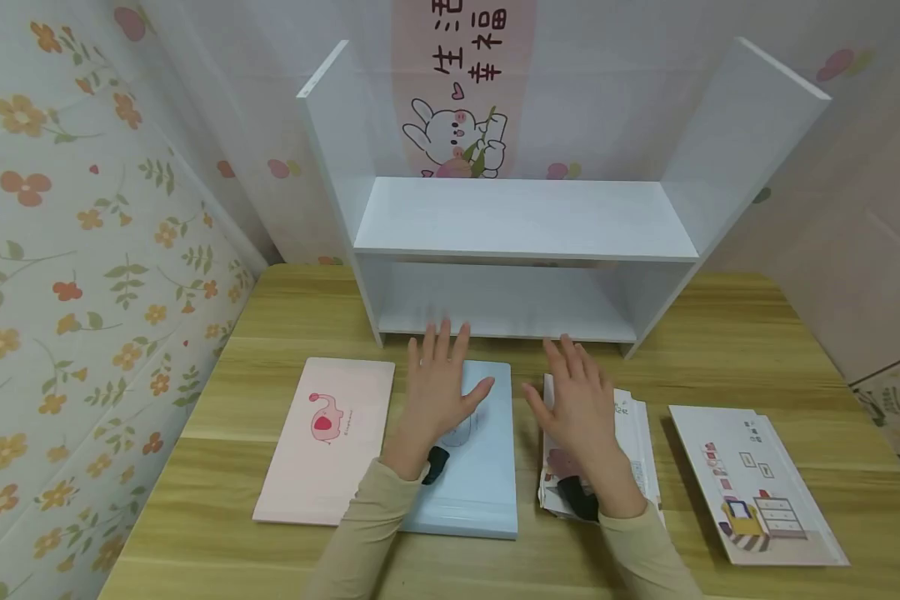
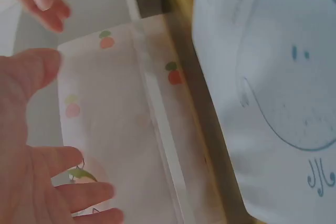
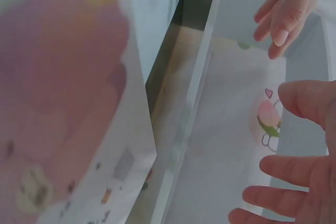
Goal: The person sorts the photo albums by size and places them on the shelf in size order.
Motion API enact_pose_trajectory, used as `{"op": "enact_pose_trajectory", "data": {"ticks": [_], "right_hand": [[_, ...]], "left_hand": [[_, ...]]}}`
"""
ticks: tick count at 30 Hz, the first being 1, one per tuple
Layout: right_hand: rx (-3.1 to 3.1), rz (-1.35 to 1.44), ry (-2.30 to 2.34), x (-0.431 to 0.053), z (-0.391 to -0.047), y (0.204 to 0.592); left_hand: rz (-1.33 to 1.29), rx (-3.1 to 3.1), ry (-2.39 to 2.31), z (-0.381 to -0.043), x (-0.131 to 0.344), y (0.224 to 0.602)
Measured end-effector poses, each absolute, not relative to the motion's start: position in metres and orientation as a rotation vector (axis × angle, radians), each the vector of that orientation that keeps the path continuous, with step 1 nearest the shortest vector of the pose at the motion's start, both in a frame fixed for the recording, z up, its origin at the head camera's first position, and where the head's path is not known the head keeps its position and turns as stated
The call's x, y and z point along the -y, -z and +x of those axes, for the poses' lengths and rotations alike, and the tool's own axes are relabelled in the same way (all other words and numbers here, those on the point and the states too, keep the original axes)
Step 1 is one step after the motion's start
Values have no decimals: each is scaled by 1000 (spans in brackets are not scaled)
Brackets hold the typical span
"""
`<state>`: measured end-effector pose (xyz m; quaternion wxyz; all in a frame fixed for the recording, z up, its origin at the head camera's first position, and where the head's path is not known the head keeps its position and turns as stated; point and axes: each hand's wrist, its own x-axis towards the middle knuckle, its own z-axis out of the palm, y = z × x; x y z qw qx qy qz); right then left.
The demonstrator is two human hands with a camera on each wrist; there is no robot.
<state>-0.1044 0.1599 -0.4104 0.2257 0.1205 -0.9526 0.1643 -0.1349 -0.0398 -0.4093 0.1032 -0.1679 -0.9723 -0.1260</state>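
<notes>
In the head view my left hand point(image 1: 438, 392) is over a light blue folder point(image 1: 487, 467), its fingers spread and pointing at the shelf. A line drawing of a face shows on this folder point(image 2: 273, 103) in the left wrist view. My right hand point(image 1: 581, 408), also with fingers spread and nothing in its grasp, is above a stack of white papers or booklets point(image 1: 633, 442) with a pink picture on top. Left of these lies a pink folder point(image 1: 345, 475) with a red elephant. At the right is a booklet point(image 1: 765, 483) printed with furniture.
A white two-level shelf point(image 1: 525, 217) with tall side panels stands at the back of the wood-grain table point(image 1: 217, 467). Behind it hangs a pale curtain with a rabbit print point(image 1: 457, 137). A flowered curtain point(image 1: 82, 250) runs along the left side.
</notes>
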Motion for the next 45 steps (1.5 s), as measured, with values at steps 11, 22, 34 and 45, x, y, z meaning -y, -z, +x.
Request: {"op": "enact_pose_trajectory", "data": {"ticks": [11,22,34,45], "right_hand": [[2620,361,-803,-145,-97,408],[2634,382,-915,-127,-88,408],[2696,404,-955,-103,-83,410],[2708,475,-1005,-82,-79,413]], "left_hand": [[-483,2722,672,-131,75,410],[-227,2744,808,-124,120,408],[28,2859,894,-113,157,407],[142,2892,916,-107,181,412]]}}
